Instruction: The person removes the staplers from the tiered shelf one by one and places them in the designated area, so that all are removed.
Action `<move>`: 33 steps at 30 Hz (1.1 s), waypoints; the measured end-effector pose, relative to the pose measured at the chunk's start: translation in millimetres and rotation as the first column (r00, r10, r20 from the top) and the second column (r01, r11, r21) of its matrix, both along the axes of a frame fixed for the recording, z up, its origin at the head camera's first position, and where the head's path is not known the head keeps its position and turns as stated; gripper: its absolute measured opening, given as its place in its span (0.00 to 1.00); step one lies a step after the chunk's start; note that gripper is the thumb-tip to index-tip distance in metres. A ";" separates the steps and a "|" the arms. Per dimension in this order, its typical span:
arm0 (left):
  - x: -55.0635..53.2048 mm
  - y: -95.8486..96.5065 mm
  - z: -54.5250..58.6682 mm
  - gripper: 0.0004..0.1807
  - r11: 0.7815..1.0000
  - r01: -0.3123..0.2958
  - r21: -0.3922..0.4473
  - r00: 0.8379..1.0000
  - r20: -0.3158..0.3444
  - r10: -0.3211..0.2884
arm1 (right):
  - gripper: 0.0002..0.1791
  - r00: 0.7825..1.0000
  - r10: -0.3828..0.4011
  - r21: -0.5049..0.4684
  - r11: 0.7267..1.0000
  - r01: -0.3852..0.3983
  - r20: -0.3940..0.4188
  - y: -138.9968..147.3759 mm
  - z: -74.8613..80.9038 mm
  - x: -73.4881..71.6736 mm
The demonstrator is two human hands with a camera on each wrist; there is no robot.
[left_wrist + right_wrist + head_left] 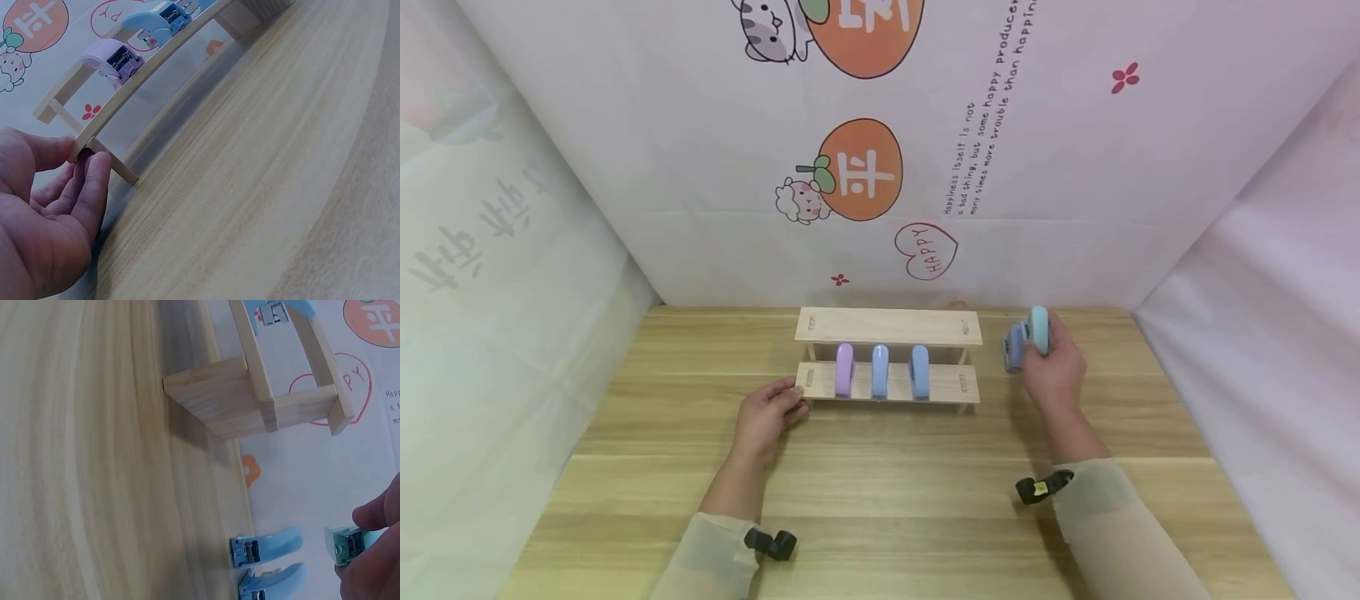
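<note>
A two-tier wooden rack [887, 325] stands at the back of the table. Along its lower shelf are a purple stapler [845, 371] and two blue staplers, one in the middle [880, 372] and one farther right [920, 372]. My left hand [769, 418] pinches the left end of that shelf, thumb above and fingers beneath. To the right of the rack, my right hand [1056, 367] grips a mint-green stapler [1038, 327] above the table. Close beside it, two more blue staplers, one nearer the rack [265, 547] and one below it [275, 584], stand on the tabletop.
The wood-grain table [880, 500] meets a printed white cloth [700, 167] right behind the rack. More white cloth hangs at the left [512, 292] and right [1277, 317] sides. The upper shelf [887, 325] overhangs behind the lower row.
</note>
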State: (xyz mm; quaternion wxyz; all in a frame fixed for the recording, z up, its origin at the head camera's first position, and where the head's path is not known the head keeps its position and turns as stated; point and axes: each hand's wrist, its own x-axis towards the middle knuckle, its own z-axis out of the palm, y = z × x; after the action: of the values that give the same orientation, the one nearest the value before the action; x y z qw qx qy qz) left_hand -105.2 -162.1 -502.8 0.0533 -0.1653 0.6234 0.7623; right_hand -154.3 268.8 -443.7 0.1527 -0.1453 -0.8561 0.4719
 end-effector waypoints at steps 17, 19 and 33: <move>-0.7 1.0 1.2 0.20 1.000 -0.001 -0.009 1.000 0.009 0.002 | 0.37 0.997 -0.082 -0.052 0.995 0.082 0.005 22.5 -5.6 1.5; -0.7 0.9 1.1 0.20 1.000 -0.005 -0.004 1.000 0.009 0.005 | 0.36 0.996 -0.089 -0.056 0.994 0.089 0.007 24.0 -5.9 1.1; -0.4 0.1 0.6 0.20 1.000 -0.005 0.002 1.000 0.000 0.005 | 0.36 0.991 -0.127 -0.065 0.989 0.129 0.048 39.8 -16.0 -2.9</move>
State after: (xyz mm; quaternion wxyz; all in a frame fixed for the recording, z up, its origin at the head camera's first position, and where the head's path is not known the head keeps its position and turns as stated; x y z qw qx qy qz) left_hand -105.5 -162.0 -502.3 0.0516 -0.1666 0.6223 0.7631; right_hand -157.2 308.6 -459.7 0.1590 -0.2152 -0.8315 0.4868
